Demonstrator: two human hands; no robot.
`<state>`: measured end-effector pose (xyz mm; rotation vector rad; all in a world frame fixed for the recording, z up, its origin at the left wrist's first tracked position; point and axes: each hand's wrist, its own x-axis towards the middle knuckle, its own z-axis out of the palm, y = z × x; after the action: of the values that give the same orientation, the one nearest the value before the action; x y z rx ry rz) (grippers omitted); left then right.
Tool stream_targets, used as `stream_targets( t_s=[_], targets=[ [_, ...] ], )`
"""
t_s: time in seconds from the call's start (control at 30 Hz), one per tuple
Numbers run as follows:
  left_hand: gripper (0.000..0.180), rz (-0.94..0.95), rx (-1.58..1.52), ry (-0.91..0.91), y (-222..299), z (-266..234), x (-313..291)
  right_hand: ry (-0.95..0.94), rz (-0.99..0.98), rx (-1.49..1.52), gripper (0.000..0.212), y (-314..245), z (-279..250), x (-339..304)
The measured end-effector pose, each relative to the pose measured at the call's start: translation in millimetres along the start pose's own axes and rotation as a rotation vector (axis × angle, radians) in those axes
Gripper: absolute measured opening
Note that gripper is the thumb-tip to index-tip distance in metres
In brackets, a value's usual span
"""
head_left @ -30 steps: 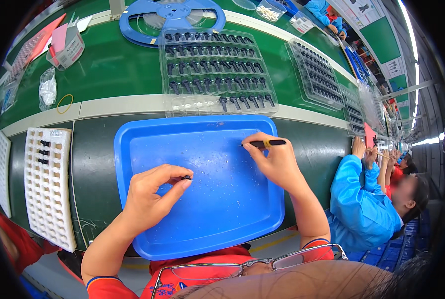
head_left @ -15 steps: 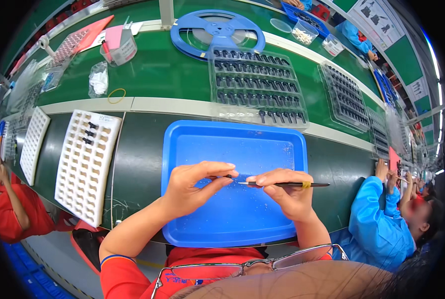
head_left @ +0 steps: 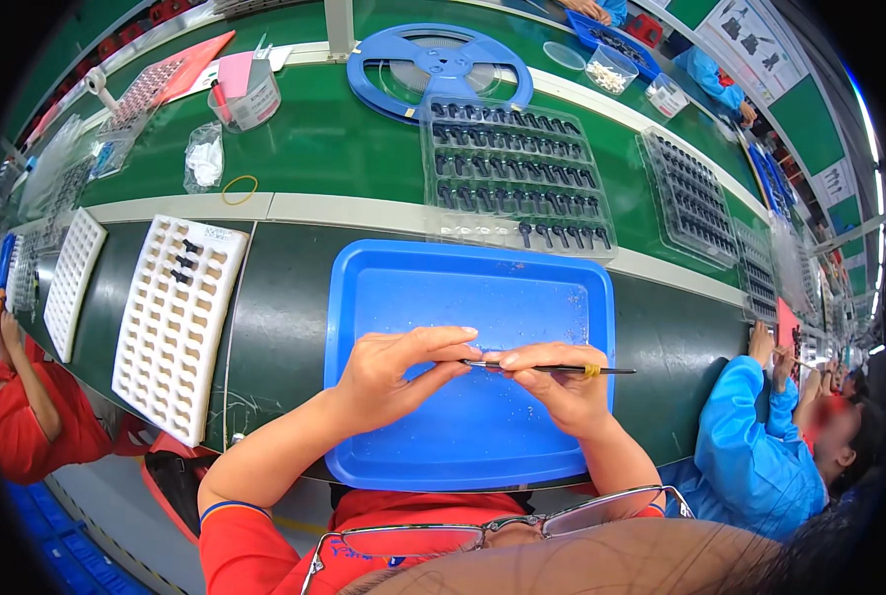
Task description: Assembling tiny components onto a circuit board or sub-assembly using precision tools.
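Observation:
Over a shallow blue tray point(head_left: 463, 297), my two hands meet at the fingertips. My left hand point(head_left: 385, 367) pinches a small black part point(head_left: 464, 362) between thumb and fingers, which mostly cover it. In my right hand point(head_left: 565, 392) lies a slim black pen-like tool point(head_left: 616, 371) with a pointed metal tip and a yellow band round its shaft. It is held nearly level. The tip reaches the left fingertips at the black part; whether it touches the part is hard to see.
Left of the blue tray, a white moulded tray point(head_left: 170, 347) carries a few black parts point(head_left: 183, 263). Beyond it, a clear tray point(head_left: 517, 164) holds rows of black stemmed pieces near a blue reel point(head_left: 438, 61). A person in blue sleeves point(head_left: 750, 426) works at the right.
My right hand has moved left, bringing the tool's tip up to my left fingertips and the small black part. The gap between the hands has closed.

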<state>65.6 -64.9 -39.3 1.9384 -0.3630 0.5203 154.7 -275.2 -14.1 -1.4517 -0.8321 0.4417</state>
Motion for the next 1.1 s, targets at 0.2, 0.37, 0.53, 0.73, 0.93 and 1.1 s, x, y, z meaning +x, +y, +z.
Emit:
stream_targets(
  t_s=[0.2, 0.37, 0.53, 0.73, 0.93, 1.1],
  targets=[
    [0.04, -0.004, -0.002, -0.002, 1.3, 0.2, 0.9, -0.007, 0.015, -0.061, 0.011, -2.3, -1.0, 1.4],
    [0.04, 0.001, 0.003, -0.008, 1.8, -0.9, 0.6, -0.04, 0.028, -0.053, 0.012, -2.0, -3.3, 0.7],
    [0.033, -0.016, -0.049, 0.031, 1.6, 0.7, -0.8, -0.055, 0.047, 0.01, 0.015, -0.4, -2.8, 0.1],
    [0.019, 0.073, -0.02, 0.025, -1.8, 1.0, 0.9, -0.05, 0.02, 0.042, 0.014, 1.1, -2.0, 0.4],
    [0.018, 0.095, 0.042, 0.031, -1.9, -1.6, 2.6, 0.124, 0.027, 0.114, 0.018, 1.0, -12.1, -0.7],
    [0.018, 0.07, 0.106, 0.04, 1.6, 0.4, 2.4, 0.116, 0.096, 0.161, 0.017, 1.1, -12.7, 0.8]
  ],
)
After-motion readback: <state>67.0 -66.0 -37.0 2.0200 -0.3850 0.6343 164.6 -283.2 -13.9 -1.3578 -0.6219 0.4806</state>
